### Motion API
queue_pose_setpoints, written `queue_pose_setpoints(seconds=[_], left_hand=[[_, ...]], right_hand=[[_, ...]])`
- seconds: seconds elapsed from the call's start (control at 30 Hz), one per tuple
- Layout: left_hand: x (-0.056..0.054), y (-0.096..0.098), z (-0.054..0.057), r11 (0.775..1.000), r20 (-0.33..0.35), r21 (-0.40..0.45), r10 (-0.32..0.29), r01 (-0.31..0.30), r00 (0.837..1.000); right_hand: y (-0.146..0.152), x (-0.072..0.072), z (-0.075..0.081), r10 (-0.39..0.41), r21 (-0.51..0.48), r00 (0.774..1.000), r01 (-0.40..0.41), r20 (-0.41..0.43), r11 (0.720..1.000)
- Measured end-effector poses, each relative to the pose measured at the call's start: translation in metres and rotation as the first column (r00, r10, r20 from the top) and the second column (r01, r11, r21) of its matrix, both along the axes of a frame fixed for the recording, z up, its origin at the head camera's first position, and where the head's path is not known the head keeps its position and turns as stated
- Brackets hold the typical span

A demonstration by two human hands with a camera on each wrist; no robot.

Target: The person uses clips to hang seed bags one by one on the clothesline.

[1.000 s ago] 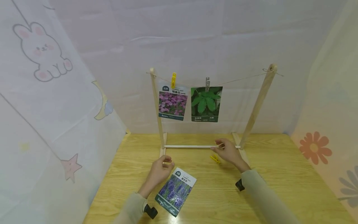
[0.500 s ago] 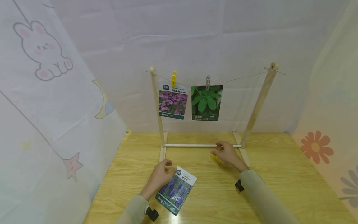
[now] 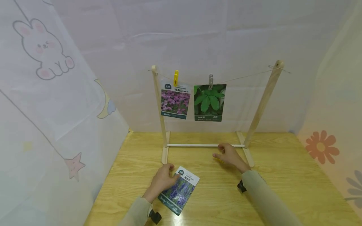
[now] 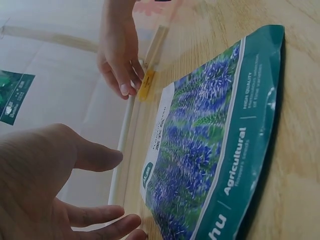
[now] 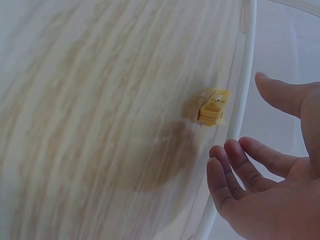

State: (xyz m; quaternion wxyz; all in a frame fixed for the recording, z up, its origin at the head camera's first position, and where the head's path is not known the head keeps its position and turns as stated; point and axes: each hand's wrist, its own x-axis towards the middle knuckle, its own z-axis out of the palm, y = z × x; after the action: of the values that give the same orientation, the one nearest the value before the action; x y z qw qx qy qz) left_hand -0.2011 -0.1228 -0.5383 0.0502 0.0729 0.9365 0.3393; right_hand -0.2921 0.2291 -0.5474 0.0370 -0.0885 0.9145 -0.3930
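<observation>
Head view: we find the right hand (image 3: 229,154) above the desk (image 3: 217,194), fingers loosely bent and thumb set apart, holding nothing. Right wrist view confirms a gap between thumb and fingers, with the loose clip (image 5: 214,107), yellow, lying on the desk beyond the fingertips and near the rod (image 5: 247,75). From the head, this clip is mostly hidden by the hand.

We note the left hand (image 3: 163,179) with thumb and fingers parted, grasping nothing, at the upper left edge of the purple packet (image 3: 181,193). Its thumb overlaps that edge in the head view; we cannot tell whether it touches. The packet lies face up on the desk, skewed, white end away from the person, dark green end toward them.

Further out, the rod runs low between the left post (image 3: 160,110) and the right post (image 3: 264,100), each on a wooden foot. A sagging string (image 3: 249,76) is tied near the post tops. On it we record a yellow peg (image 3: 176,78) holding the pink packet (image 3: 175,102), which hangs slightly tilted, and a grey peg (image 3: 211,82) holding the leaf packet (image 3: 209,103) just beside it. Pale cloth (image 3: 198,37) stands behind.
</observation>
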Motion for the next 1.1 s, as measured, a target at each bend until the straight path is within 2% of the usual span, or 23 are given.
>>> queue_pose_setpoints(seconds=[0.3,0.43,0.6,0.83,1.1], left_hand=[[0.003,0.003,0.002,0.993,0.0,-0.118,-0.002,0.002,1.0],[0.006,0.004,0.006,0.993,0.027,-0.119,0.019,-0.016,0.999],[0.009,0.005,0.002,0.991,0.046,-0.126,0.04,-0.034,0.998],[0.009,0.006,-0.005,0.99,0.034,-0.135,0.053,-0.048,0.998],[0.007,0.005,-0.001,0.992,0.048,-0.111,0.061,-0.056,0.997]], right_hand=[[0.001,0.001,-0.002,0.0,0.048,1.0,0.0,0.004,0.999],[-0.001,-0.001,-0.003,-0.005,0.067,0.999,0.007,-0.032,0.998],[-0.004,-0.002,-0.006,0.033,0.079,0.997,-0.028,-0.068,0.996],[-0.006,0.0,-0.009,0.038,0.104,0.998,-0.034,-0.04,0.994],[-0.008,-0.001,-0.012,0.012,0.129,1.0,-0.008,-0.029,0.992]])
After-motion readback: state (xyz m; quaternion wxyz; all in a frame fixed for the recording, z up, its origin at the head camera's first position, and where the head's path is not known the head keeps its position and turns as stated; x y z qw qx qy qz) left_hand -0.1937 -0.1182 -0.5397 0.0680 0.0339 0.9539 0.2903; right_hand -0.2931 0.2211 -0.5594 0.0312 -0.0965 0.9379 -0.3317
